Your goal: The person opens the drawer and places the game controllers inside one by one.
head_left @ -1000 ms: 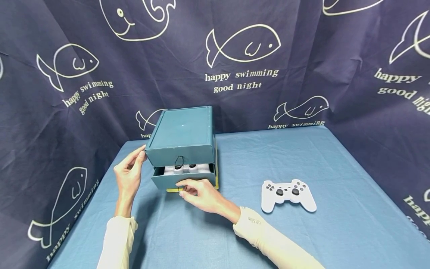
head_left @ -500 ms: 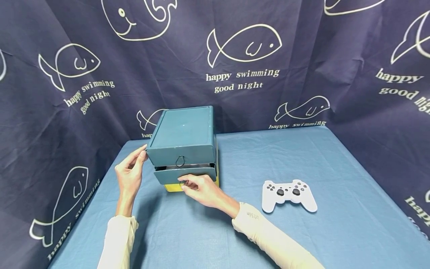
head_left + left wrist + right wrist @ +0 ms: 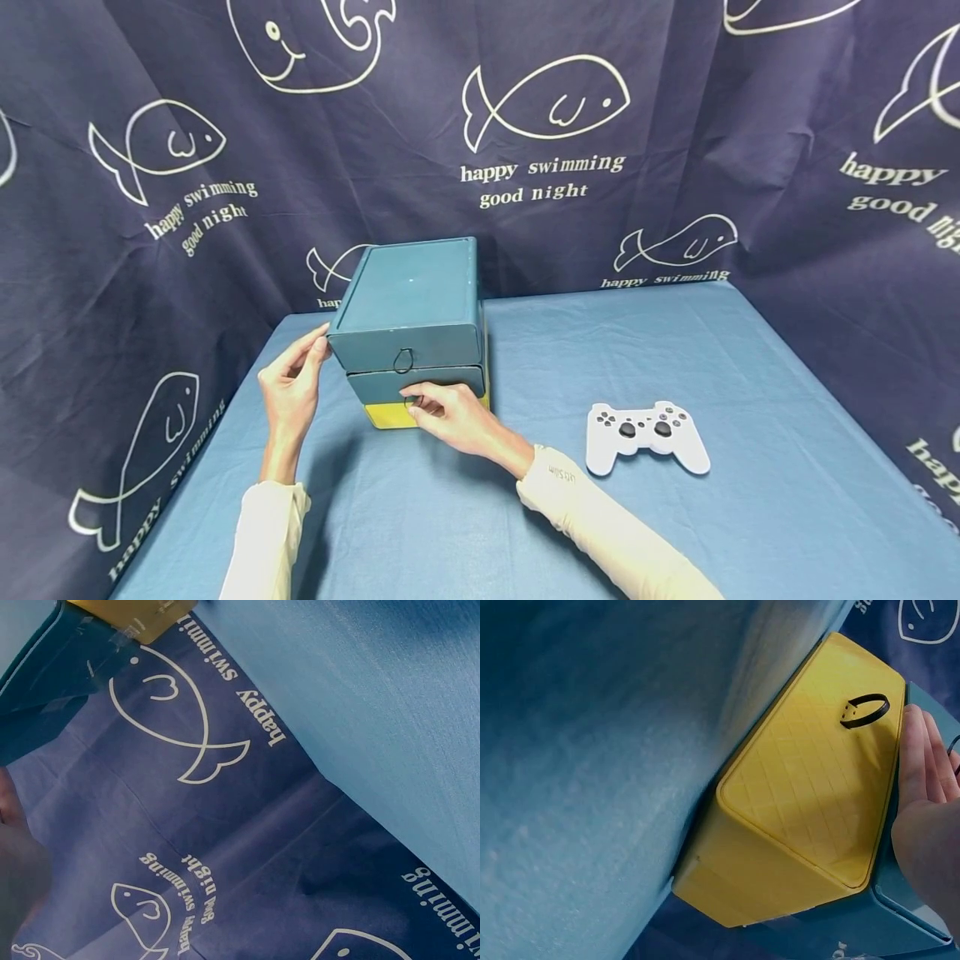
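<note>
A stacked drawer box (image 3: 408, 287) stands at the back left, its two upper drawers teal and its bottom drawer (image 3: 390, 417) yellow. My left hand (image 3: 291, 387) holds its left front corner with thumb and fingers, at the top drawer's height. The left wrist view shows only part of that hand (image 3: 19, 862). At the middle drawer (image 3: 375, 386), my right hand (image 3: 453, 417) pinches the small black loop handle, mostly hidden by the fingers. This drawer's front sits nearly flush. In the right wrist view the right hand's fingers (image 3: 915, 754) lie along the teal front above the yellow drawer.
A white game controller (image 3: 647, 435) lies on the blue cloth to the right. Black loops hang on the top drawer (image 3: 403, 360) and the yellow drawer (image 3: 866, 711). Dark blue fabric (image 3: 540, 233) printed with fish closes off the back and sides.
The middle drawer has slid back into the box, hiding the white controller seen inside it a second ago. My right hand moved inward with it; the left hand stayed at the corner.
</note>
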### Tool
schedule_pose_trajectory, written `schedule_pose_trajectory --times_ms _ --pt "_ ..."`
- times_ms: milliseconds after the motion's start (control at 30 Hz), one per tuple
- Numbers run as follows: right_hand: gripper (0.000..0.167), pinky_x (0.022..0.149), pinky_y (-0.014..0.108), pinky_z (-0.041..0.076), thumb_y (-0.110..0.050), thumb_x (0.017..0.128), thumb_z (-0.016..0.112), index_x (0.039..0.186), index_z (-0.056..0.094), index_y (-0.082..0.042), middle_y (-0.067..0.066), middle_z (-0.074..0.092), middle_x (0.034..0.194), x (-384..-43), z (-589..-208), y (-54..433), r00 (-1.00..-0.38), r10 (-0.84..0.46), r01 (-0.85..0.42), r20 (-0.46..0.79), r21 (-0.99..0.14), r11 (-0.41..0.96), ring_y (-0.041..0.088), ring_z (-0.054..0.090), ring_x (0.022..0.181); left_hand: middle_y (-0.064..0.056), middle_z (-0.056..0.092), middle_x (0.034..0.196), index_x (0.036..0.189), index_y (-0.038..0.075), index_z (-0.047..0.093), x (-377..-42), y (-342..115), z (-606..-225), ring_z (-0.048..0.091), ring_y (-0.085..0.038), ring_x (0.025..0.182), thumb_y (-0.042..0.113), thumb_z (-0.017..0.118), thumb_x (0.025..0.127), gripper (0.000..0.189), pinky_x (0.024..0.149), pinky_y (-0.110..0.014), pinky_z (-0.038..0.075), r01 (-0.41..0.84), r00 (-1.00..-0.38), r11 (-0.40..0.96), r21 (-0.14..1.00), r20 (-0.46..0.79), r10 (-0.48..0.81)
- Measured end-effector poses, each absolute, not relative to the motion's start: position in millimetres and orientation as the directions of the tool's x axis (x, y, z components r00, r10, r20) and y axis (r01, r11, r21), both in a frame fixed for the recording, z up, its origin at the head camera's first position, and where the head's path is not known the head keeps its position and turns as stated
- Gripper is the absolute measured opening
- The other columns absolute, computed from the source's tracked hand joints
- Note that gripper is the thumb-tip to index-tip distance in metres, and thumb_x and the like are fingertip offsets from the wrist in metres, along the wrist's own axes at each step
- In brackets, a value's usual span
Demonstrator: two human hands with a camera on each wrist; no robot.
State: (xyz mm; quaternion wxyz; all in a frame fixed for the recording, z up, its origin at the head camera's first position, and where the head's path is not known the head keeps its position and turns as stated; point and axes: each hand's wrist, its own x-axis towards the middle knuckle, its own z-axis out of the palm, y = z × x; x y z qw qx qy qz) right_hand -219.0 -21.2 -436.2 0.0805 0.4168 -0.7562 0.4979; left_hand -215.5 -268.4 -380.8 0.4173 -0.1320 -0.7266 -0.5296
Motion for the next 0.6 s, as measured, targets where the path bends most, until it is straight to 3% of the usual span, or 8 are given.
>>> schedule_pose_trajectory --times_ms 233,467,600 --pt "0.026 0.078 0.019 0.054 -0.006 0.100 0.066 0.125 0.071 -0.003 0.012 0.076 0.097 -221 -434 -21 -0.654 -0.554 -0.694 0.516 -0.701 0.166 0.007 0.070 0.084 0.002 0.076 0.087 0.119 -0.004 0.076 -216 -268 -381 0.071 -0.003 0.078 -0.007 0.070 0.095 0.024 0.071 -0.016 0.049 0.638 -0.620 0.393 0.662 0.745 -0.248" --pt "0.035 0.080 0.022 0.055 -0.008 0.100 0.065 0.135 0.067 -0.007 0.004 0.075 0.100 -218 -435 -17 -0.628 -0.592 -0.709 0.506 -0.686 0.166 0.006 0.069 0.087 -0.024 0.074 0.086 0.118 -0.009 0.074 -215 -268 -381 0.069 0.000 0.076 -0.012 0.067 0.095 0.024 0.068 -0.015 0.046 0.623 -0.616 0.418 0.661 0.744 -0.258" --pt "0.044 0.080 0.023 0.055 -0.013 0.100 0.065 0.144 0.061 -0.009 0.000 0.073 0.101 -213 -434 -10 -0.579 -0.641 -0.731 0.504 -0.669 0.135 0.005 0.067 0.086 -0.026 0.073 0.086 0.118 -0.009 0.074 -215 -267 -380 0.069 -0.001 0.076 -0.012 0.066 0.095 0.024 0.068 -0.015 0.047 0.621 -0.615 0.424 0.659 0.745 -0.257"
